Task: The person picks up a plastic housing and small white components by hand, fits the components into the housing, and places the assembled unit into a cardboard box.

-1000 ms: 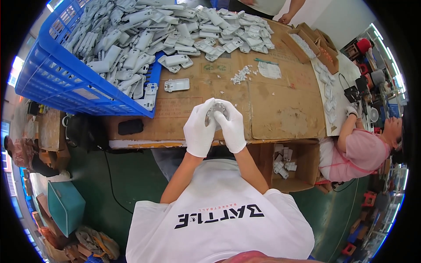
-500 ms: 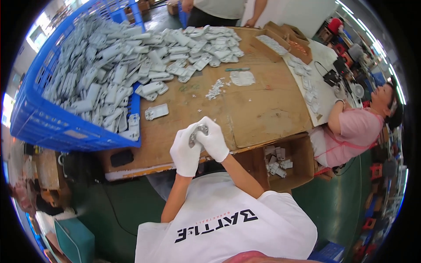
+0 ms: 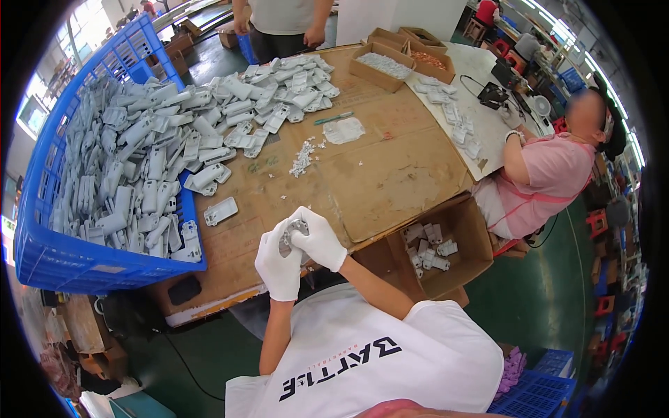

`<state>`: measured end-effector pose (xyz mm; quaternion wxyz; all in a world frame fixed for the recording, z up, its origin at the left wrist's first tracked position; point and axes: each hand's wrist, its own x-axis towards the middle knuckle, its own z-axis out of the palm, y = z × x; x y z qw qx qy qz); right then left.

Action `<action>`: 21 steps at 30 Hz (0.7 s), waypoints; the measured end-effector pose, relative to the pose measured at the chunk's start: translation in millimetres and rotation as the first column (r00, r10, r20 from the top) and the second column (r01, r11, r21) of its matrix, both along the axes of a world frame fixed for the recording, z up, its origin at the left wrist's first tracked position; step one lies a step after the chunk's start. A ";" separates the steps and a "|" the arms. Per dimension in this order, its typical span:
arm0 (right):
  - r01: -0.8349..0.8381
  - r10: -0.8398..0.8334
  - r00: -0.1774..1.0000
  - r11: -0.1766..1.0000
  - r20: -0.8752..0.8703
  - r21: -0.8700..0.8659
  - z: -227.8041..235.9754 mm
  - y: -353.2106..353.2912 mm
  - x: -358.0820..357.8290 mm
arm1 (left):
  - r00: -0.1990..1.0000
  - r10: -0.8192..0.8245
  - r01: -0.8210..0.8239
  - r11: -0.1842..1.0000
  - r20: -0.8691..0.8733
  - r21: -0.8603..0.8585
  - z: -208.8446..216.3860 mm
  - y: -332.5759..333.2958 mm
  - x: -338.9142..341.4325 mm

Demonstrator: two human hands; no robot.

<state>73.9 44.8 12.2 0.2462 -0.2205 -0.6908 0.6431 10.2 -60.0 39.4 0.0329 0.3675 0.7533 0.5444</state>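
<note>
In white gloves, my left hand (image 3: 277, 268) and my right hand (image 3: 320, 240) meet at the table's near edge. Both are closed around a small grey plastic housing (image 3: 285, 244), mostly covered by the fingers. A single pale grey plastic shell (image 3: 221, 211) lies flat on the table, beyond and left of my hands. Farther off is a little heap of tiny white plastic bits (image 3: 302, 160).
A blue crate (image 3: 104, 268) overflowing with grey shells stands at left. A cardboard box (image 3: 463, 261) with white parts sits right of my hands, below the tabletop. A co-worker in pink (image 3: 554, 171) sits at right; another person (image 3: 282, 28) stands across the table.
My view has turned, so the table and crate sit farther left in it. Both hands stay closed on the grey housing, with little visible change in grip.
</note>
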 end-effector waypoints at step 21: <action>0.018 -0.967 0.245 0.083 0.076 0.996 -17.9 382.6 111.8 | 0.788 0.266 -0.601 0.525 -0.555 -0.603 -43.7 28.9 -110.1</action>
